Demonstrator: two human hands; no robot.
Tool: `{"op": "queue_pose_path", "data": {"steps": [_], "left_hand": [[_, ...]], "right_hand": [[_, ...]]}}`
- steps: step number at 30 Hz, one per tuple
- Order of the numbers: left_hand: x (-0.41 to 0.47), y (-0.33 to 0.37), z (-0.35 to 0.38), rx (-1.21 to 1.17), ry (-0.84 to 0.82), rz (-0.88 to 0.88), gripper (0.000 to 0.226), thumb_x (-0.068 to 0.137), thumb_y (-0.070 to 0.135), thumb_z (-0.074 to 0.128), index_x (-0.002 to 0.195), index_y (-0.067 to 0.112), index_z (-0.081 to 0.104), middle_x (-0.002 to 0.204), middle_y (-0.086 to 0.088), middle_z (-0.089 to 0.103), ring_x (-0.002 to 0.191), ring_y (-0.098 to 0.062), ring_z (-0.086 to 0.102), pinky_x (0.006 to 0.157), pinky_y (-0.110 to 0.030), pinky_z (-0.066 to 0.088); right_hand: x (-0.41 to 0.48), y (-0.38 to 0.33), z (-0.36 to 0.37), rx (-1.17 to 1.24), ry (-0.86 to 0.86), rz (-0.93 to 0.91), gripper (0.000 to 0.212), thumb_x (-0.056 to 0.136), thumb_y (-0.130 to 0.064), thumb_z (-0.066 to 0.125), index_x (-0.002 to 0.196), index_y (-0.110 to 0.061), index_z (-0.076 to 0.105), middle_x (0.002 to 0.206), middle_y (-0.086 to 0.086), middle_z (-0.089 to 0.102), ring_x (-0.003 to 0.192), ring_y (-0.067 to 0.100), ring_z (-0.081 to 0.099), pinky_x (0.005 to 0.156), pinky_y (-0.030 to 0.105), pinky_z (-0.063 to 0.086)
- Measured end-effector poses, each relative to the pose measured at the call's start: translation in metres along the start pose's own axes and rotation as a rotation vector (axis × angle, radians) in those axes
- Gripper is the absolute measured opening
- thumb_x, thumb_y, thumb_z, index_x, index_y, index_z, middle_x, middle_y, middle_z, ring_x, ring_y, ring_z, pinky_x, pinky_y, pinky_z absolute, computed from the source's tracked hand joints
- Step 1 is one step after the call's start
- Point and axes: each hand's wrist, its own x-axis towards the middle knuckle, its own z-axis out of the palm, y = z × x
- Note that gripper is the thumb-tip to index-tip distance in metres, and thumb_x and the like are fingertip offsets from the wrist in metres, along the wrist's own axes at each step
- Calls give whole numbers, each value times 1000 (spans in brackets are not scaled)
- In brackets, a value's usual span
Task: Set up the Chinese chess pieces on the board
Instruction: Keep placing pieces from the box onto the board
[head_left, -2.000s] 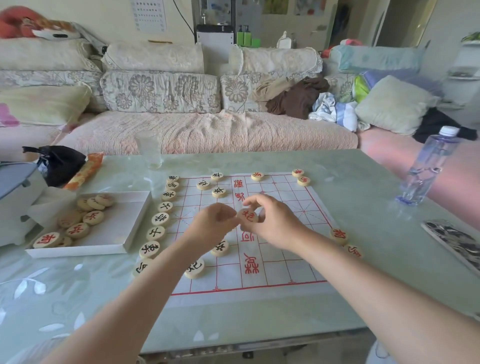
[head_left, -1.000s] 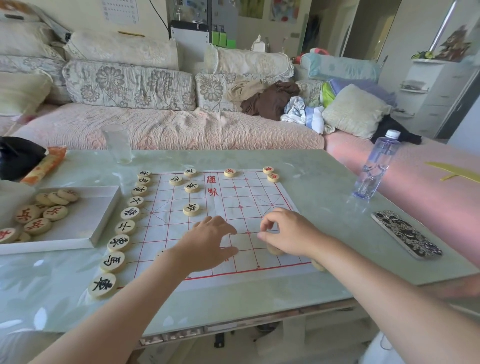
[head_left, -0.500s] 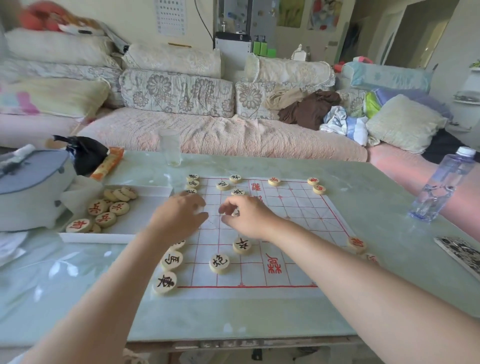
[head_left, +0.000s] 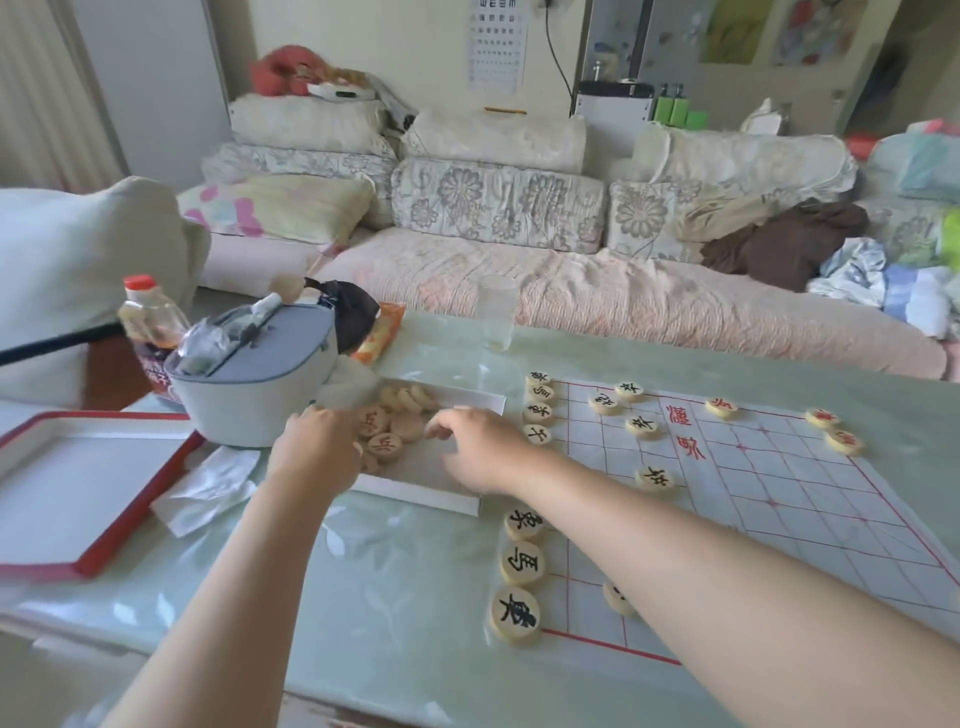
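Observation:
A white paper board (head_left: 779, 499) with a red grid lies on the table's right half. Black-lettered wooden pieces (head_left: 522, 564) line its left edge, a few more stand inside the grid, and red-lettered pieces (head_left: 721, 408) sit along the far side. A shallow white box (head_left: 415, 496) left of the board holds several loose red-lettered pieces (head_left: 385, 446). My left hand (head_left: 317, 447) hovers over the box's left part with fingers curled down onto the pile. My right hand (head_left: 480, 447) reaches over the box's right part, fingers spread, nothing held.
A grey pouch (head_left: 254, 384) and a red-capped bottle (head_left: 150, 332) stand behind the box. A red-rimmed lid (head_left: 104, 540) and a tissue (head_left: 205, 488) lie at the left. An empty glass (head_left: 497, 312) stands at the far edge, with the sofa (head_left: 571, 291) behind.
Both hands have left the board and moved left to the box of loose pieces. The view has swung left with them.

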Motion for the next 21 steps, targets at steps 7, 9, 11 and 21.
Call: {"op": "queue_pose_path", "data": {"steps": [7,9,11,21], "left_hand": [[3,-33,4,-32,-67,93,52,82,-3,43,122,25,61,120,-8,60,109,-29,55,91,-36,49],[5,-38,5,-31,-65,123,49,83,-2,49,121,26,62,118,-7,62,105,-28,56,87,-34,49],[5,-39,6,-50,-79,122,51,85,1,54,125,32,60,121,-3,61,108,-26,56,88,-32,48],[11,-22,3,125,-87,87,27,90,39,46,112,31,60,108,3,59,104,-23,44,86,-34,35]], "right_hand": [[56,-31,27,-86,-83,-72,49,91,-15,57,138,-29,55,143,1,54,131,24,49,105,36,44],[66,-33,35,-128,-106,-66,49,91,-18,58,137,-34,54,143,-1,53,132,26,48,104,39,45],[73,-33,43,-193,-116,-85,48,88,-20,60,133,-35,56,139,-2,53,132,28,47,104,42,45],[61,-11,33,-349,-122,-34,44,93,-48,51,131,-27,56,132,3,51,122,31,53,93,38,47]]}}
